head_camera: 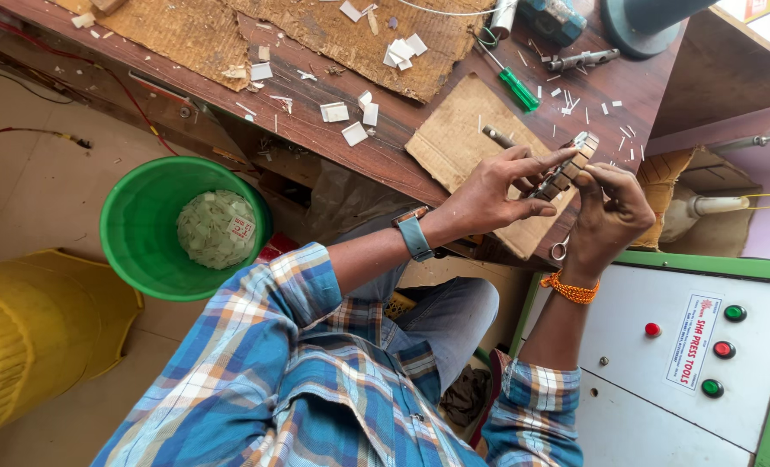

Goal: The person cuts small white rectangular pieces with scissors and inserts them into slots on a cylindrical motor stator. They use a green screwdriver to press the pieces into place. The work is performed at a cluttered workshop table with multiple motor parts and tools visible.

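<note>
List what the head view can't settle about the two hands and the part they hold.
- Held part: a small brown and metal piece; its shape is mostly covered by the fingers of the left hand and right hand.
- Small metal bit hanging below the right hand: too small to identify.
- Green bucket contents: pale pieces, too small to tell the kind.
- Blue tool: cut off by the top edge.

Wooden workbench [385, 143], dark brown, strewn with small white plastic pieces [354, 133]; torn cardboard sheets [350, 35] laid across it; green-handled screwdriver [515, 86] near the far edge; teal-blue power tool [551, 17] beside a grey round base [640, 30]. Green bucket [143, 233] on the floor, holding pale translucent chips [214, 227]. Yellow plastic container [30, 337] to its side. Grey control box with green frame [627, 346], red and green push-buttons [724, 349] on its face
</note>
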### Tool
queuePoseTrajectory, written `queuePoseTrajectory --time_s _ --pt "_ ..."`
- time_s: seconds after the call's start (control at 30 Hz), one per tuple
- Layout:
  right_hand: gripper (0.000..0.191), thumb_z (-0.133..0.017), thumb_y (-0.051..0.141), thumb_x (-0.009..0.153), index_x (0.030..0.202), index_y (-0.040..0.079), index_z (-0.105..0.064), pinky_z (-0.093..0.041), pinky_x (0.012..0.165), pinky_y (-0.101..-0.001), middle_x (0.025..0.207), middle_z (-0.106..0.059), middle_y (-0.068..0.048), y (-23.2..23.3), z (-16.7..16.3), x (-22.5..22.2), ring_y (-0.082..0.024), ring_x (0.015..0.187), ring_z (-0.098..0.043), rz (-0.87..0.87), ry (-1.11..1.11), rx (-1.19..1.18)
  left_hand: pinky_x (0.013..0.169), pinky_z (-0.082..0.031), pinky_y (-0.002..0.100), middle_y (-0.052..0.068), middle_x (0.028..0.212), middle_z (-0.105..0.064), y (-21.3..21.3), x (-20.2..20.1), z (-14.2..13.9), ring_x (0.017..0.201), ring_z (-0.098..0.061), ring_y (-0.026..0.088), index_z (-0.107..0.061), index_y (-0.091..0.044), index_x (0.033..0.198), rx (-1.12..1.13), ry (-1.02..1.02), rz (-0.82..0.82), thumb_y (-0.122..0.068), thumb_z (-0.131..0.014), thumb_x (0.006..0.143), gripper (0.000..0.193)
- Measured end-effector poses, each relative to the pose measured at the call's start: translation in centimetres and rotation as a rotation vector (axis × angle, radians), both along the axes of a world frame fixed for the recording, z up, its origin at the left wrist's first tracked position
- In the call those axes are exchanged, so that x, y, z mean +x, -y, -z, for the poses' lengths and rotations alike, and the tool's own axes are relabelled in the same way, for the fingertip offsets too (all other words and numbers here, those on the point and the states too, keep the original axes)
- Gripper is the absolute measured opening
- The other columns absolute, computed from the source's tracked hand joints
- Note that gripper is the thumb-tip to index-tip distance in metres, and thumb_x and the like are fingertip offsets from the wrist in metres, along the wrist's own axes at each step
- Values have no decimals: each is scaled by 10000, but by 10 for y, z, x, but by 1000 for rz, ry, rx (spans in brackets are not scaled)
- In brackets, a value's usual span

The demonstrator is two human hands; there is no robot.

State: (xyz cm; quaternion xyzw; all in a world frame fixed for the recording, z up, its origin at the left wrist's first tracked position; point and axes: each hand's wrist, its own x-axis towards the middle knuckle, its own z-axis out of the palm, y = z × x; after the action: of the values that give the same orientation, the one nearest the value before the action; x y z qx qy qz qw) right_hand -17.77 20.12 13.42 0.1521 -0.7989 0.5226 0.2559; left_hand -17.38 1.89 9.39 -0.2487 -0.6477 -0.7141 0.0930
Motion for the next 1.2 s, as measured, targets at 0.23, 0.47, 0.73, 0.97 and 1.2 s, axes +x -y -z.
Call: queuePoseTrajectory --time_s 0.23,0.47,0.73,0.97,1.2 --pt "122 -845 61 1009 1044 -16 -758 -432 679 -214 992 -697 -36 31 -14 9 -79 838 -586 129 37 185 918 -635 319 55 1151 -625 0 13 5 1029 -678 131 -430 -219 1588 116 76 -65 -213 -849 889 815" --pt "260 -575 -52 1035 1243 -28 -730 -527 822 -265 1215 -659 -88 51 -18 41 -131 1027 -645 108 3 277 898 -606 301 44 1190 -634 0 14 15 979 -664 129 -454 -193 1555 264 146 44 -199 -863 856 810" --pt "439 -441 -97 1018 1437 -47 -565 -512 1168 -359 1405 -627 -137 63 -3 44 -239 1324 -621 24 164 -151 963 -577 279 25 1171 -632 -14 25 18 1050 -666 110 -506 -213 1549 273 125 -138 -212 -861 884 753" --pt "472 -422 -109 1021 1477 -56 -533 -494 1204 -379 1458 -575 -136 69 8 59 -260 1377 -596 92 139 -126 987 -592 255 -8 1127 -530 -10 22 36 1052 -608 97 -562 -197 1511 396 143 64 -151 -816 939 628" --pt "525 -440 -48 982 1501 -49 -516 -508 1228 -406 1482 -546 -145 69 15 66 -288 1407 -591 24 50 -154 989 -618 281 -1 1091 -546 -11 22 34 1071 -651 115 -546 -204 1519 321 100 51 -167 -828 933 652"
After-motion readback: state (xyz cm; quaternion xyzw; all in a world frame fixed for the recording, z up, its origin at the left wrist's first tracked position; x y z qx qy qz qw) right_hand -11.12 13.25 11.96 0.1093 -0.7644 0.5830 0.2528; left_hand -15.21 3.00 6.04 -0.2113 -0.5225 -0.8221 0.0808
